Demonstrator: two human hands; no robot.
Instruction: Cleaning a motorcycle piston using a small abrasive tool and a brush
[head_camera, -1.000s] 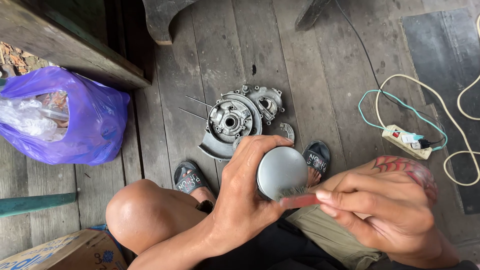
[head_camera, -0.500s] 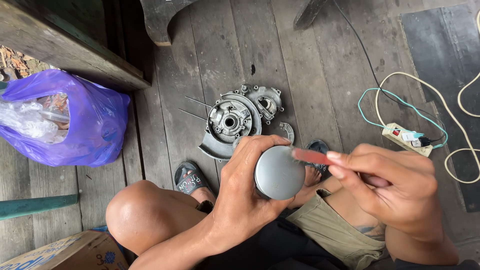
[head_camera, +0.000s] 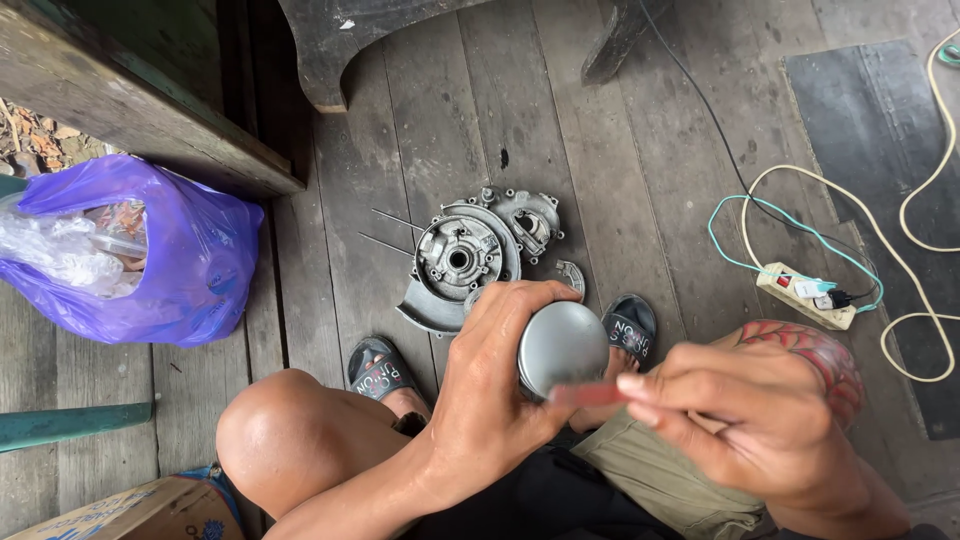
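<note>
A purple plastic bag (head_camera: 150, 250) lies at far left, a cardboard box corner (head_camera: 130, 512) below it. On the plank floor (head_camera: 620, 150) sits a grey engine casing (head_camera: 470, 255). The left hand (head_camera: 500, 390) grips a round grey metal part (head_camera: 562, 347); the right hand (head_camera: 745, 425) pinches a reddish strip (head_camera: 590, 394) against it. A white power strip (head_camera: 805, 295) lies at right.

One head-worn camera looks steeply down from close above the seated person's knees, facing the plank floor (head_camera: 620, 150) ahead. The hands fill the near edge; a dark bench (head_camera: 360, 40) marks the far edge.
</note>
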